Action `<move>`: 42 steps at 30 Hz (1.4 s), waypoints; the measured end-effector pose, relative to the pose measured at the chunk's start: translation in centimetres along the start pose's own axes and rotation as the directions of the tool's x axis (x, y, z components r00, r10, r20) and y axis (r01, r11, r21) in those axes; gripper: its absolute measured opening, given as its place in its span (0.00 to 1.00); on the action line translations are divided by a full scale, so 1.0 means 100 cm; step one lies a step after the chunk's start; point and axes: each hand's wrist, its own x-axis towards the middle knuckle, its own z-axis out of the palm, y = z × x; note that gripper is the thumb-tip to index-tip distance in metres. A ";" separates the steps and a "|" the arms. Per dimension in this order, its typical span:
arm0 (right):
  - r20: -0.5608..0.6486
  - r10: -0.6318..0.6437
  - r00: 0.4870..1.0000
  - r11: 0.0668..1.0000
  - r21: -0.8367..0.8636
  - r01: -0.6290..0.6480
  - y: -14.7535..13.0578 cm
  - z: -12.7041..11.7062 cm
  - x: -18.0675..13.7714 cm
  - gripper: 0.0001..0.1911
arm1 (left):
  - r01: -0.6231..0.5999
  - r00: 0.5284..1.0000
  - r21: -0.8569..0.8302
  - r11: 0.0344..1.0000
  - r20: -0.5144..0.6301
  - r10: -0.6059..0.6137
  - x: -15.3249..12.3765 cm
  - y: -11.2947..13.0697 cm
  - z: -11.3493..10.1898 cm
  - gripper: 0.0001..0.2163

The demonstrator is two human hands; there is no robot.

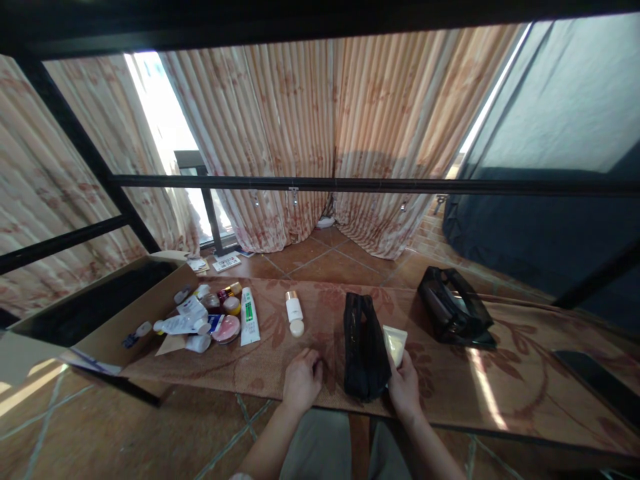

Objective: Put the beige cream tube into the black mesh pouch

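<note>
A narrow table covered with a brown patterned cloth point(500, 373) runs across in front of me. My right hand point(404, 387) is closed around a pale cream tube point(395, 345), held upright beside a black mesh pouch point(365, 347) that stands at the table's near edge. My left hand point(301, 381) rests on the cloth left of the pouch, fingers curled under with nothing visible in them. A small white bottle with a gold cap point(294, 312) lies just beyond my left hand.
A heap of several tubes, jars and bottles point(210, 317) lies at the table's left end, with a white tube point(249, 317) beside it. An open cardboard box point(100, 313) sits further left. A second black pouch point(454, 307) stands at the right. Black frame bars cross overhead.
</note>
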 end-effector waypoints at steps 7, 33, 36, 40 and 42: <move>-0.012 0.002 1.000 1.000 -0.021 -0.002 0.008 0.000 0.002 0.27 | -0.009 1.000 0.013 1.000 -0.011 0.009 0.000 0.000 0.001 0.07; 0.010 -0.068 0.998 0.995 -0.070 0.069 -0.003 -0.002 -0.001 0.28 | 0.016 1.000 -0.014 1.000 0.014 -0.016 -0.001 0.003 -0.002 0.08; 0.003 -0.076 0.997 0.994 -0.076 0.076 -0.006 -0.002 -0.001 0.28 | 0.037 0.999 -0.013 0.999 0.025 -0.036 -0.001 0.004 -0.004 0.08; 0.012 -0.069 0.998 0.994 -0.090 0.069 -0.007 -0.002 -0.002 0.27 | 0.028 0.999 -0.011 1.000 0.020 -0.027 -0.001 0.004 -0.004 0.07; 0.014 -0.062 0.998 0.993 -0.095 0.063 -0.005 -0.003 -0.002 0.27 | 0.015 1.000 -0.009 1.000 0.011 -0.014 0.000 0.003 -0.003 0.07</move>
